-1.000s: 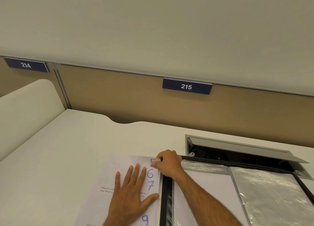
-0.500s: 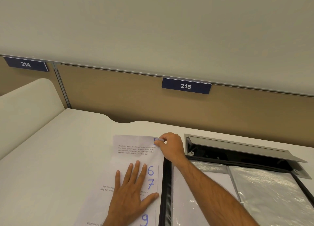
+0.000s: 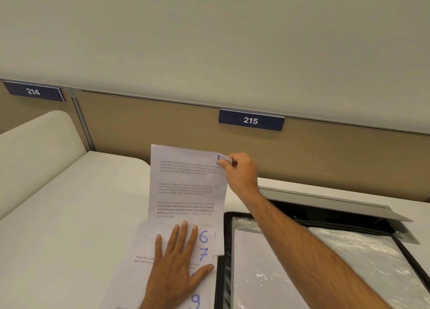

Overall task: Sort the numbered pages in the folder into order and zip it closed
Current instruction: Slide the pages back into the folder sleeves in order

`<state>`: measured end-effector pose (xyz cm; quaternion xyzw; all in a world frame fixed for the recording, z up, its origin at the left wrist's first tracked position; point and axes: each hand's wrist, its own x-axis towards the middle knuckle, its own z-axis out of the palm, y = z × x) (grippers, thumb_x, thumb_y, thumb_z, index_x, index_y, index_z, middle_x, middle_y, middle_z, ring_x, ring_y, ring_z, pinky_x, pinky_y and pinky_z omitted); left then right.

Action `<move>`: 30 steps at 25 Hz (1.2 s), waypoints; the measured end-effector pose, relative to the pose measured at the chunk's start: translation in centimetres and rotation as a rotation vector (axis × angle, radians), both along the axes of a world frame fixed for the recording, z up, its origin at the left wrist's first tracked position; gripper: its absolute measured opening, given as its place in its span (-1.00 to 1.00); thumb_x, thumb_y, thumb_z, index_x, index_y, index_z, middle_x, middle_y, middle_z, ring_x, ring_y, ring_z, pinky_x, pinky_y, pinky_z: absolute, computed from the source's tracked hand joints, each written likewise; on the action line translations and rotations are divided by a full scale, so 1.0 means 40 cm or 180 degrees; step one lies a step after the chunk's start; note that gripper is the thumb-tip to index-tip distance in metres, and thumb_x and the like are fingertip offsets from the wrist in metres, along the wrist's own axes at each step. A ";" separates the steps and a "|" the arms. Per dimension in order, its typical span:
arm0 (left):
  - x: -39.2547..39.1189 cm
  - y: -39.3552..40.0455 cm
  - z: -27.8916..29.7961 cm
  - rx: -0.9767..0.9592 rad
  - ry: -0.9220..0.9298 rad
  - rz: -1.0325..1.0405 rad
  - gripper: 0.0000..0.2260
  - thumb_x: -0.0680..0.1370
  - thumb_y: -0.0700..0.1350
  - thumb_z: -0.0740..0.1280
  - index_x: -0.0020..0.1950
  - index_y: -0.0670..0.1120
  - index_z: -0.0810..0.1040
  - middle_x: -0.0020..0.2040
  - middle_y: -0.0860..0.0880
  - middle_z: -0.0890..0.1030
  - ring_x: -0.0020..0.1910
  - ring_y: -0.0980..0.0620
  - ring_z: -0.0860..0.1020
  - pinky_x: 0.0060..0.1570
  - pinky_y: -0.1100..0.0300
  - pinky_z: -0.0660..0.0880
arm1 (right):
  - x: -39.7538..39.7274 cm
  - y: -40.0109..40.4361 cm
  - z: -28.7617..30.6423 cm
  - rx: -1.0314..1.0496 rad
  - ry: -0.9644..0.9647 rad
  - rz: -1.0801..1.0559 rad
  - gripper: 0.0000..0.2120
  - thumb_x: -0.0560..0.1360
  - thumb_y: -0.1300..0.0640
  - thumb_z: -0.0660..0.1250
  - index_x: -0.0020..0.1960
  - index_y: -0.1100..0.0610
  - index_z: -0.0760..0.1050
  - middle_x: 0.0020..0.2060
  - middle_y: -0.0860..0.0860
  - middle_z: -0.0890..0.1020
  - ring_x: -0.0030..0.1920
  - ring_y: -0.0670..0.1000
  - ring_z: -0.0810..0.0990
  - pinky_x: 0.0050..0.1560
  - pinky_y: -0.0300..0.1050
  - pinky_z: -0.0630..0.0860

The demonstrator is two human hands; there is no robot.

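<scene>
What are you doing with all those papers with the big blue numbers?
A person is sorting numbered pages on a desk. The right hand pinches the top corner of one printed page and lifts it away from the pile. The left hand presses flat on the remaining pages, marked 6, 7 and 9. The black folder lies open beside them, unzipped.

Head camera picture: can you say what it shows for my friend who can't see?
The right hand pinches the top corner of a printed page, pulling it from the stack that the flat left hand presses down. An open black folder lies beside them.
</scene>
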<state>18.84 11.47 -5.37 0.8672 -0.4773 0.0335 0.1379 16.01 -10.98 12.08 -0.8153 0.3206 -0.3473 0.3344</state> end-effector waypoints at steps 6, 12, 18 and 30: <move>0.005 -0.004 -0.008 0.0295 0.0089 -0.0088 -0.24 0.52 0.49 0.07 0.52 0.00 0.40 0.49 -0.04 0.43 0.44 -0.06 0.42 0.44 -0.08 -0.06 | -0.050 -0.015 0.080 0.0117 -0.0585 0.0344 -0.90 0.55 0.07 0.43 -0.11 0.08 0.61 -0.18 0.02 0.70 -0.13 0.04 0.68 -0.15 0.04 0.68; 0.010 -0.014 -0.009 0.0432 0.0102 -0.0108 -0.28 0.52 0.48 0.05 0.43 -0.01 0.47 0.38 -0.06 0.55 0.35 -0.11 0.51 0.45 -0.11 -0.07 | -0.132 -0.008 0.143 0.0199 -0.1080 0.0436 -0.90 0.56 0.11 0.41 0.01 0.13 0.63 -0.12 -0.01 0.71 -0.10 -0.06 0.70 -0.13 -0.15 0.67; 0.002 -0.024 0.078 0.0522 0.0205 0.0185 -0.09 0.49 0.54 -0.11 0.51 -0.11 0.39 0.52 -0.06 0.33 0.47 -0.13 0.39 0.53 -0.08 -0.12 | -0.227 0.007 0.220 0.0188 -0.1175 0.0723 -0.93 0.56 0.15 0.41 -0.04 0.15 0.62 -0.14 -0.03 0.70 -0.15 -0.17 0.65 -0.23 -0.29 0.54; -0.160 -0.082 0.369 -0.2656 0.2884 0.0280 -0.33 0.31 0.26 0.50 0.33 0.05 0.43 0.27 0.10 0.59 0.26 0.03 0.55 0.27 0.03 0.48 | -0.494 -0.022 0.335 0.0764 -0.1367 0.1095 -0.88 0.55 0.18 0.39 0.01 0.24 0.60 -0.09 0.08 0.73 -0.08 0.11 0.72 -0.13 -0.07 0.67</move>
